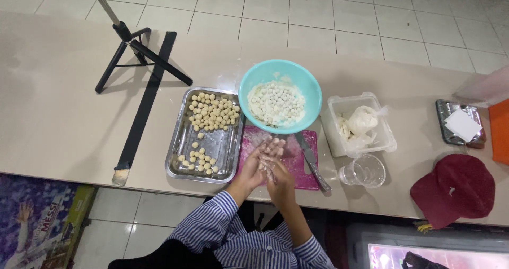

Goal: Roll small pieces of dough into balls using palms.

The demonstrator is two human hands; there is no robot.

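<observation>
Two floury hands (269, 163) pressed together, dough hidden.

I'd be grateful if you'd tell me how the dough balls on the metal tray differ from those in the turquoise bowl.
The dough balls on the metal tray look tan and lie spread in a single layer, in two groups; the dough balls in the turquoise bowl look whiter, coated in flour, and are heaped close together. The metal tray is flat and rectangular; the turquoise bowl is deep and round. Both sets are small and of similar size.
</observation>
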